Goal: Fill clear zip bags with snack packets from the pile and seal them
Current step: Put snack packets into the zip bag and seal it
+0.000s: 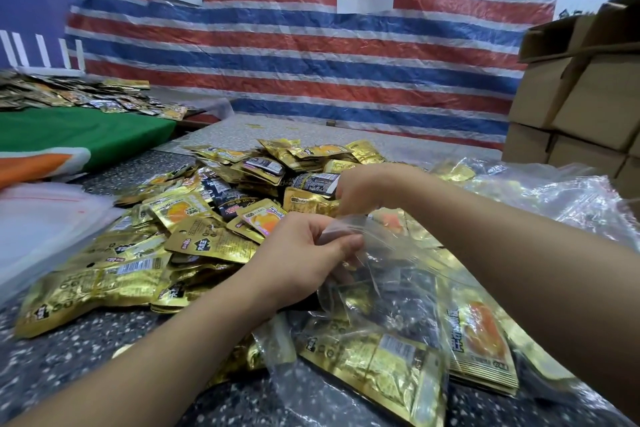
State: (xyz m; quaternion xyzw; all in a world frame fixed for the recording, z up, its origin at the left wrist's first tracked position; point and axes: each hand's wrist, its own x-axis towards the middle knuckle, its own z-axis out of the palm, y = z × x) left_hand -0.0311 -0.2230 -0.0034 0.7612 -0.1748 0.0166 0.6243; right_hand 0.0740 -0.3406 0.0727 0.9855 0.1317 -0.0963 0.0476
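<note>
**Bag mouth looking dicey mid-fill**

Head view: the left hand [304, 253] is pinching the mouth of the clear zip bag [391, 274], which is lying on the near right part of the speckled counter [69, 357], already holding gold packets. The right hand [360, 189] is reaching into the snack packet pile [214, 218]; can't tell its grip. I'm guessing the thin film could be slipping or folding shut, spilling packets. A striped tarp [311, 55] is hanging behind, cardboard boxes [581, 107] stacking up right.

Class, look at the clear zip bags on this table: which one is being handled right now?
The clear zip bag in front of the person: left hand and right hand both pinch its top edge. The other bags lie untouched at right.
</note>
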